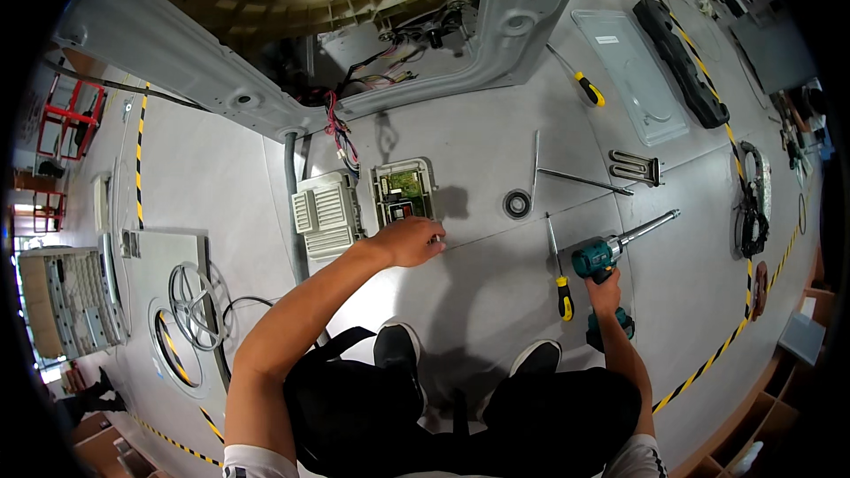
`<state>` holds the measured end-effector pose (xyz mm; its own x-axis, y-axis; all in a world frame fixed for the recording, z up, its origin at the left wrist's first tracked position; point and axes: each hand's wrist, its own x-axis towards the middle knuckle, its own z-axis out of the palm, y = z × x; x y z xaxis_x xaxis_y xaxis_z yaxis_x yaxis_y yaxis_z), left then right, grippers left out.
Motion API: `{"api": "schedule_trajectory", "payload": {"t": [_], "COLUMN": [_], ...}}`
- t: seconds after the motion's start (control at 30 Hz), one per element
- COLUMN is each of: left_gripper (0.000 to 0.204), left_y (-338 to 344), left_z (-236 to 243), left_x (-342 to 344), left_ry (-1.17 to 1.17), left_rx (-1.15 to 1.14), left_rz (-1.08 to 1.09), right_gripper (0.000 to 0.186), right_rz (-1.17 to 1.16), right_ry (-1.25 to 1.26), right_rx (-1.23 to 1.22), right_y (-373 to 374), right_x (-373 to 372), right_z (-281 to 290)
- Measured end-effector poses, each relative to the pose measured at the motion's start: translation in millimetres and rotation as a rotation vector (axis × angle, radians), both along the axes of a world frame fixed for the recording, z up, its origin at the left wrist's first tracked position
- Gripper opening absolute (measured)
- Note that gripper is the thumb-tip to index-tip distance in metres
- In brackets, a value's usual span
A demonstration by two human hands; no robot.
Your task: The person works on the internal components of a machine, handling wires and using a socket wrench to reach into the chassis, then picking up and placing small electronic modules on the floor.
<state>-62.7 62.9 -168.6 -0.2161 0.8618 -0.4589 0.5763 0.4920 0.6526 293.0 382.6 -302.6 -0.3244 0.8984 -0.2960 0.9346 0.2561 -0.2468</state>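
control board (404, 192) in its open plastic tray lies on the grey floor (496, 142) just beyond my left hand (409, 242), beside a white ribbed cover (326, 211). my left fingers (431, 243) are curled narrow at the tray's near right corner, touching or nearly touching it; i cannot tell whether they pinch something small there. my right hand (606, 290) is wrapped tight around the grip of the teal cordless driver (606, 258), its long bit pointing up and away to the right.

the board is tied by a bundle of red and mixed wires (341, 137) to the tipped washing machine (372, 26). if i drag the tray toward me, i judge those wires could go taut and tear at a connector. the bare green face is exposed, so a slip of my fingertips could scrape a component.

1 yellow-handled screwdriver (560, 276) lies just left of the driver, and a black ring (517, 204) sits near the board; swinging the driver across could knock either rolling. my 2 shoes (398, 347) are close below, so a shuffle forward may catch the tray.
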Motion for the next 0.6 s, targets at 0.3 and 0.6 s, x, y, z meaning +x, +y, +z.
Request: {"api": "schedule_trajectory", "payload": {"t": [0.3, 0.6], "left_gripper": [0.031, 0.034], "left_y": [-11.6, -19.1], "left_z": [-9.2, -16.9], "left_x": [-12.9, -20.0], "left_ry": [0.033, 0.083], "left_rx": [-0.022, -0.11], "left_rz": [0.07, 0.063], "right_gripper": [0.074, 0.073], "right_rz": [0.006, 0.009], "right_ry": [-0.012, 0.034], "right_rx": [0.005, -0.023], "right_y": [-6.8, -7.0], "right_x": [-7.0, 0.5], "right_z": [7.6, 13.2]}}
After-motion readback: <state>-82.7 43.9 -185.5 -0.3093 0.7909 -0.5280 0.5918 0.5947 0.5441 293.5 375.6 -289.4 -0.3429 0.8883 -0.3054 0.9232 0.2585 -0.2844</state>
